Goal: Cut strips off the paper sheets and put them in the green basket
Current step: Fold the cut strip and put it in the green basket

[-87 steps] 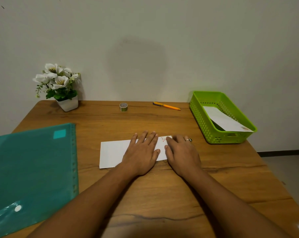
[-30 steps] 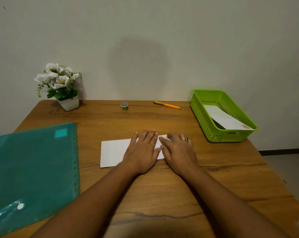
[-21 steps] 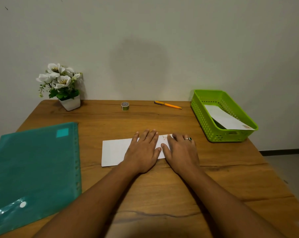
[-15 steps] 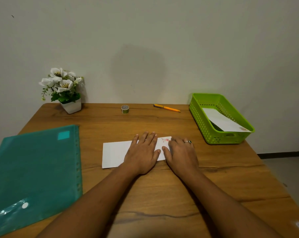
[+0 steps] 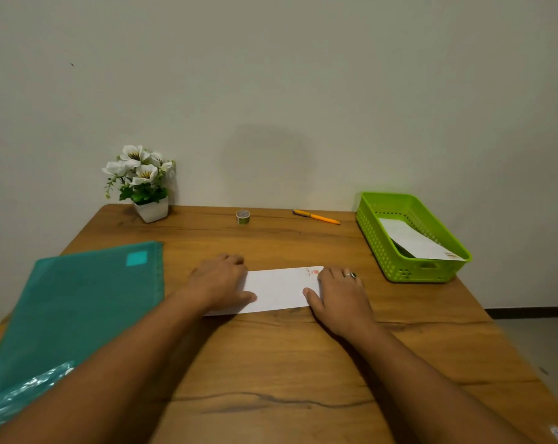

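Head view. A white paper sheet [image 5: 280,290] lies flat on the wooden desk [image 5: 287,363], its long side running left to right, a small red mark near its far right corner. The left hand [image 5: 220,283] covers the sheet's left end: its thumb lies on the paper and its fingers are bent at the knuckles with the tips hidden, so whether this grip pinches the sheet or only presses it cannot be told. The right hand [image 5: 338,293], with a ring [image 5: 351,274] on one finger, rests on the right end with fingers spread flat and the thumb on the paper.

Half a second ago both hands lay side by side over the right half of the sheet, leaving its left part bare. Now they are well apart, one at each end, and the middle is exposed. The sheet itself has not left its place.

The green basket [image 5: 376,245] stands at the far right of the desk, apart from the sheet, and holds a white paper [image 5: 415,241] leaning inside it. A teal folder [image 5: 79,299] lies to the left. Along the wall stand a flower pot [image 5: 151,209], a tape roll [image 5: 243,216] and an orange pen [image 5: 316,216].
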